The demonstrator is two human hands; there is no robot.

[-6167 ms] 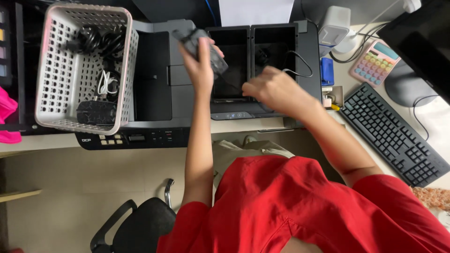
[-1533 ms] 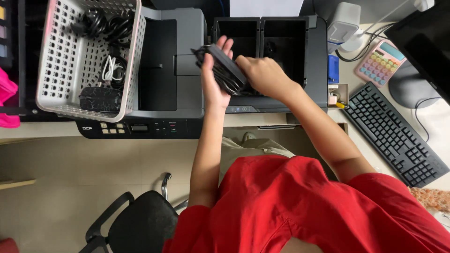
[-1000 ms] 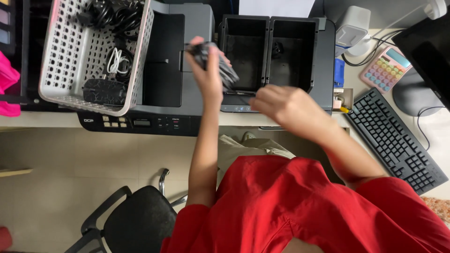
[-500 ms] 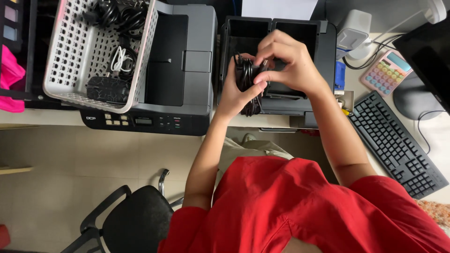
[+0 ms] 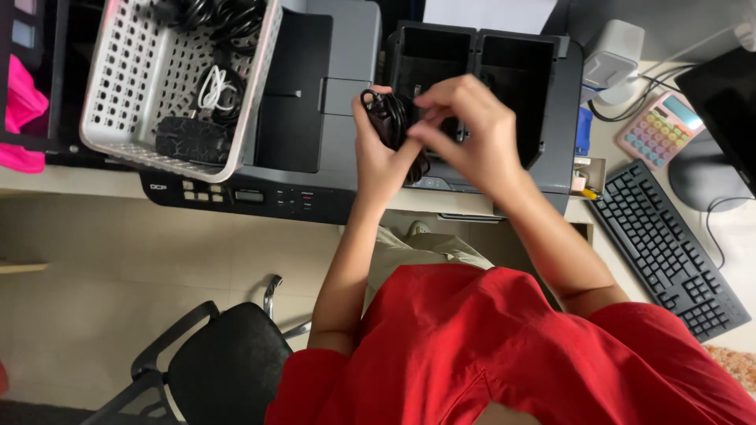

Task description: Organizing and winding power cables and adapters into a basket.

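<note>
1 basket (image 5: 126,118), 1 printer (image 5: 315,102), 1 keyboard (image 5: 669,252), 1 calculator (image 5: 657,130), 1 chair (image 5: 220,370).

Pale desk (image 5: 71,182) is carrying a grey printer (image 5: 315,118) w/ white basket (image 5: 150,94) sitting on it, plus black two-bin organiser (image 5: 543,102), black keyboard (image 5: 669,252) & pastel calculator (image 5: 660,130) on the right.

Printer (image 5: 315,94), white basket (image 5: 118,102), keyboard (image 5: 669,252), calculator (image 5: 657,130)

Basket (image 5: 118,94) on printer (image 5: 315,102), keyboard (image 5: 669,252) rt.
</note>
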